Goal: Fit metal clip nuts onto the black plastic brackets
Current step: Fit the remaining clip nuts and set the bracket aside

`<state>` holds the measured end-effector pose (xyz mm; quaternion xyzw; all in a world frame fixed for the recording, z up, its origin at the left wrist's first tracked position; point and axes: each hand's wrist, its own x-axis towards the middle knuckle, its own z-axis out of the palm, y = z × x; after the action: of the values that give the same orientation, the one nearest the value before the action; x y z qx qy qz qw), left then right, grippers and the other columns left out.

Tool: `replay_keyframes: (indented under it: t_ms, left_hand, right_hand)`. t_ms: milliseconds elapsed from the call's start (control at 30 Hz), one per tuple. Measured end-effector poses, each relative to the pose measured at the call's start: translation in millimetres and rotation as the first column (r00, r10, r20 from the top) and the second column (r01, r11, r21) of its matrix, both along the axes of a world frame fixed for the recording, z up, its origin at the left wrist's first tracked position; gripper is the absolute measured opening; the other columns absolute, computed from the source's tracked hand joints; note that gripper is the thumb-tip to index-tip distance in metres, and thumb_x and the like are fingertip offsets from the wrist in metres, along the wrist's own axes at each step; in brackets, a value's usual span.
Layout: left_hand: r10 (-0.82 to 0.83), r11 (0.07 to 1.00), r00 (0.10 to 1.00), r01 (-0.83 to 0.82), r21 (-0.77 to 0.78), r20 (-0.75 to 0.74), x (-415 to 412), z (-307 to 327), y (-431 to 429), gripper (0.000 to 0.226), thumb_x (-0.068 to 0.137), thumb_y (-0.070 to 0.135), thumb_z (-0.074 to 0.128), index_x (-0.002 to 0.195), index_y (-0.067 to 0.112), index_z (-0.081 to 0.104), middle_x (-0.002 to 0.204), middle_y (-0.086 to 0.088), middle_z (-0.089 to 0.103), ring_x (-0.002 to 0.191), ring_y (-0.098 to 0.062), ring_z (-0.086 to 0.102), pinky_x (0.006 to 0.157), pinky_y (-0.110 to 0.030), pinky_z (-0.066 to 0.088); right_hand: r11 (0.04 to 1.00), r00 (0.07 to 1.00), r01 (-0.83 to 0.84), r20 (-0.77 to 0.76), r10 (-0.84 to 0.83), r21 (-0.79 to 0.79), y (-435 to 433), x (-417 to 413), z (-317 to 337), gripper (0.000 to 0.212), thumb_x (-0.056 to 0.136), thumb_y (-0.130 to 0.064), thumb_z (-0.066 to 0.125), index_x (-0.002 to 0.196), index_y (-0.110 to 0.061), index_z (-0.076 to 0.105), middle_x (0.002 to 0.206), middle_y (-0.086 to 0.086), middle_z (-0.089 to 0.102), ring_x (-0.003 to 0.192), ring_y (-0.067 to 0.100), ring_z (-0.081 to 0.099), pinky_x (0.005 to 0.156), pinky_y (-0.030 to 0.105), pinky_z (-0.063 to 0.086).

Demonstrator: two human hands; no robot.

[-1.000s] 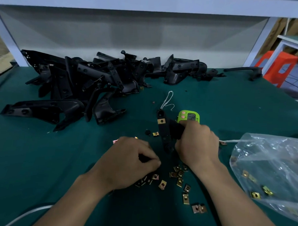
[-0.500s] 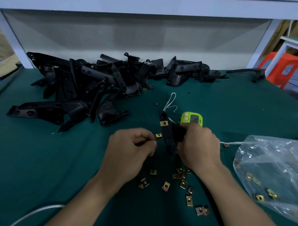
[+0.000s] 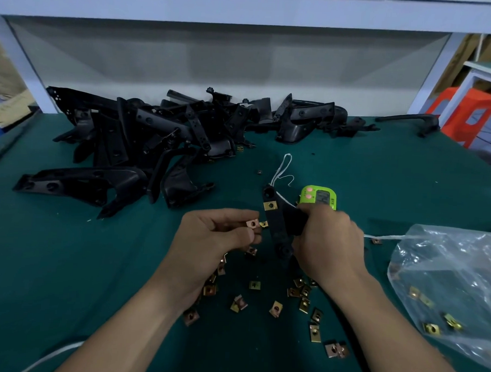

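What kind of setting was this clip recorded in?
Most likely a factory or workshop assembly bench: a heap of black plastic brackets on a green-covered table, loose metal clip nuts scattered nearby, and a plastic bag holding more.

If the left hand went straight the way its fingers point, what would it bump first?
Probably the black bracket that the right hand grips. The left hand pinches a clip nut right beside its edge, though depth is unclear.

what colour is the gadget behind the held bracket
The gadget is lime green with pink buttons; head view.
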<state>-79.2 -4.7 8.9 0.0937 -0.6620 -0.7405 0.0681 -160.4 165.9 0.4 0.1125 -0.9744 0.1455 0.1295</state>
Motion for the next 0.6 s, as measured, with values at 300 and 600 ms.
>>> replay_keyframes:
  t_ms: [300, 600]
  left_hand:
    - [-0.119, 0.993, 0.993, 0.119, 0.013, 0.022, 2, 0, 3, 0.021, 0.082, -0.008, 0.074, 0.095, 0.007, 0.08, 0.087, -0.015, 0.078, 0.073, -0.02, 0.076, 0.062, -0.021, 0.055]
    - [-0.116, 0.993, 0.989, 0.118, -0.01, 0.094, 2, -1, 3, 0.021, 0.078, -0.015, 0.074, 0.09, 0.002, 0.076, 0.077, -0.016, 0.076, 0.065, -0.022, 0.074, 0.056, -0.02, 0.053]
  right_hand:
    - [0.999, 1.0, 0.029, -0.009, -0.029, 0.03, -3, 4, 4, 0.04, 0.072, -0.011, 0.066, 0.105, -0.033, 0.071, 0.069, -0.001, 0.06, 0.064, 0.031, 0.045, 0.06, 0.031, 0.03]
    - [0.98, 0.997, 0.066, -0.051, -0.058, 0.188, -3, 9, 12, 0.027, 0.081, -0.012, 0.061, 0.099, -0.031, 0.067, 0.079, 0.0, 0.065, 0.064, 0.026, 0.038, 0.062, 0.029, 0.026]
